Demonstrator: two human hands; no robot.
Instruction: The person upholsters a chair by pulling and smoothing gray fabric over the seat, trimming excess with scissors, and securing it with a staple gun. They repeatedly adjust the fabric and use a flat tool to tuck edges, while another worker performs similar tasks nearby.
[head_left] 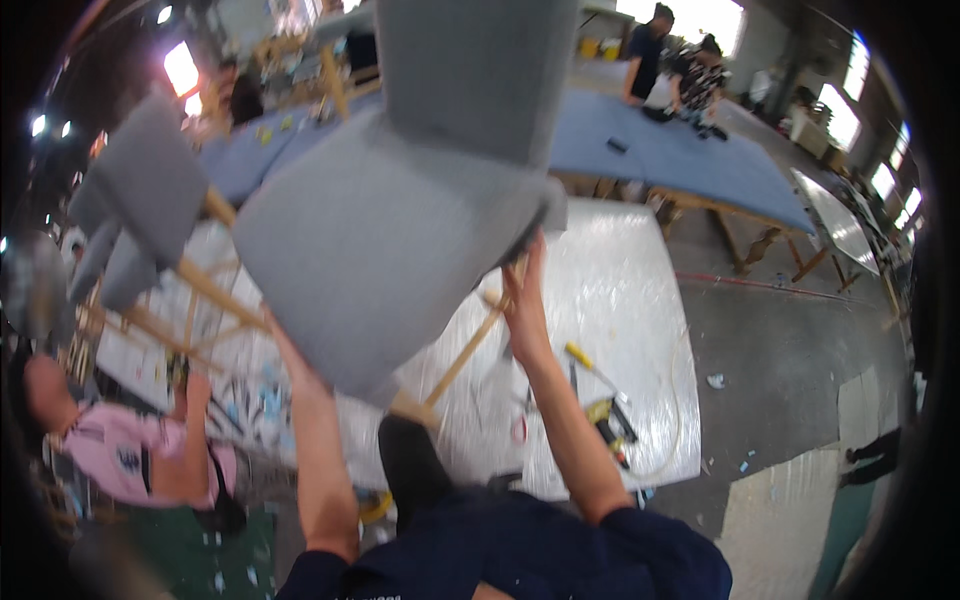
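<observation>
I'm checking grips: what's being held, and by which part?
A grey upholstered chair: right hand at the seat's edge; left hand is hidden behind the seat.

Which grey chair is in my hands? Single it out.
The big grey chair at centre, gripped by your right hand at its seat edge; the other grey chair stands apart at left.

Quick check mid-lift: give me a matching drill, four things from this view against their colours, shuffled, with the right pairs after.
Things:
1. Upholstered chair held up by the right hand
2. Chair leg below the seat
3. Long table top at the back
4. Top worn by the person crouching at the left

Colours:
A. Blue
B. Pink
C. Grey
D. Pale wood

Pairs: 1-C, 2-D, 3-A, 4-B. The left hand is hidden behind the seat.
</observation>
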